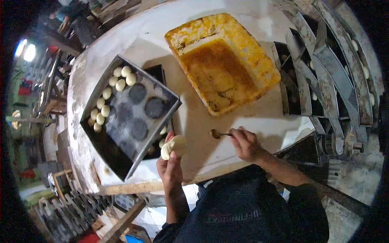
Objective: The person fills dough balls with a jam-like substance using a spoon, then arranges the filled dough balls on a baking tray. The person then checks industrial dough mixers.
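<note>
My left hand (172,167) is closed around a pale piece of dough (177,146), which looks folded and creased. Low over the table, my right hand (246,145) grips a spoon (216,133) by its handle; its bowl points left toward the dough. Several smooth, pale dough balls (106,94) line the far and left sides of a dark metal tray (153,141). Dark round marks show on the tray's floor. Beyond both hands stands a yellow-stained basin (265,87), with a brownish-orange layer in its bottom.
A second dark tray (157,73) lies partly under the first, with a few pale balls showing. Stacked metal trays (336,69) stand along the right. The pale table (202,152) has its wooden edge near my body. A person (65,18) is at the far left.
</note>
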The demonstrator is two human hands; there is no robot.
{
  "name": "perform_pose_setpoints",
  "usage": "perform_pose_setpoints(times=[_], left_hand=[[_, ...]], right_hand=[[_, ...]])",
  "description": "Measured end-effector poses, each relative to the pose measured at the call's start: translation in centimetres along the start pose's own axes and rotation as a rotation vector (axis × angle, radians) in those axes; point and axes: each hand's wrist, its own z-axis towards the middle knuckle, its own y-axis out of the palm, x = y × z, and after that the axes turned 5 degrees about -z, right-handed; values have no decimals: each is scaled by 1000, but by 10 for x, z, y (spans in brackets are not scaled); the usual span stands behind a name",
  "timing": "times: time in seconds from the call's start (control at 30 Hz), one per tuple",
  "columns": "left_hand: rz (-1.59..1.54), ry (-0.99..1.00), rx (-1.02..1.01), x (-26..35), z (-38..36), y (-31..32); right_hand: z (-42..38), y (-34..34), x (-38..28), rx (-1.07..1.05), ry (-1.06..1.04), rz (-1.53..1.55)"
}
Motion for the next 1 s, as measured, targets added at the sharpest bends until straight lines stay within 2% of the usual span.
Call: perform_pose_setpoints(times=[0.07, 0.17, 0.23, 0.3, 0.4, 0.43, 0.53, 0.6, 0.7, 0.87, 1.0], left_hand=[[52, -57, -2, -13, 19, -17], [-68, -190, -79, -4, 49, 11], [-62, -200, -118, -8, 64, 19], [-27, -229, -140, -9, 75, 19], [7, -204, -69, -5, 83, 14], [2, -240, -41, 0, 83, 8], [-16, -257, 10, 1, 84, -9], [-141, -222, 59, -2, 83, -15], [-188, -200, 23, -8, 83, -14], [-198, -188, -14, -2, 86, 4], [-146, -139, -57, -8, 93, 14]], right_hand=[[25, -42, -29, 311, -187, -46], [101, -85, -37, 374, -71, -66], [160, -86, -27, 191, 24, -142], [213, -65, 0, -168, 29, -379], [272, -33, 19, -459, 187, -623], [283, -23, 26, -499, 212, -642], [300, 0, 47, -545, 267, -661], [304, 11, 54, -539, 280, -655], [313, 18, 55, -530, 294, -619], [314, -13, 67, -521, 319, -400], [318, -3, 63, -497, 339, -439]])
